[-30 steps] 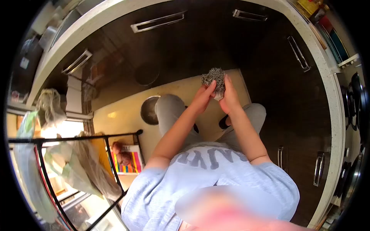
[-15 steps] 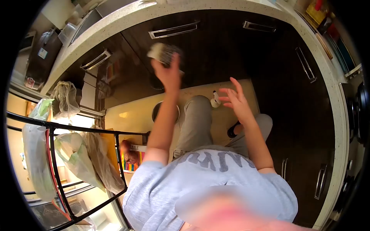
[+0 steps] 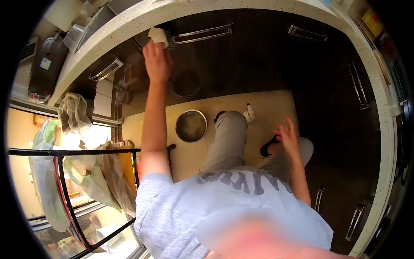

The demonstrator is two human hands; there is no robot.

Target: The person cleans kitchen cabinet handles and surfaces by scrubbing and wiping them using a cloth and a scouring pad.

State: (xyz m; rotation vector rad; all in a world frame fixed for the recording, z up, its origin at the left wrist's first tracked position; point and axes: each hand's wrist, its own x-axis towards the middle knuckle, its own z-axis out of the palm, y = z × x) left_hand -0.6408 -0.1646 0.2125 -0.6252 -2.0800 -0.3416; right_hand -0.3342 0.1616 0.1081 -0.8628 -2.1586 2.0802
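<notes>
At the upper left, my left hand (image 3: 157,62) is stretched out to the dark cabinet front, its fingers closed on a scrubber (image 3: 158,37). The scrubber's pale side shows above the fingertips; its grey mesh side is mostly hidden. It lies against the cabinet by the left end of a long metal handle (image 3: 202,34). Near my right knee, my right hand (image 3: 286,134) hangs in the air with fingers apart, holding nothing. A round metal bowl (image 3: 191,126) sits on the pale floor, and a white bottle (image 3: 249,113) with a dark tip is beside my knee.
A speckled counter edge (image 3: 103,39) curves above the dark cabinets. On the left stands a black metal rack (image 3: 99,152) with plastic bags (image 3: 49,172) around it. More metal handles (image 3: 358,86) stick out on the right. My knees are bent over the floor.
My left hand has carried the scrubber from between both hands up and left to the cabinet handle. My right hand let go of it and moved right and down. The bottle came into view.
</notes>
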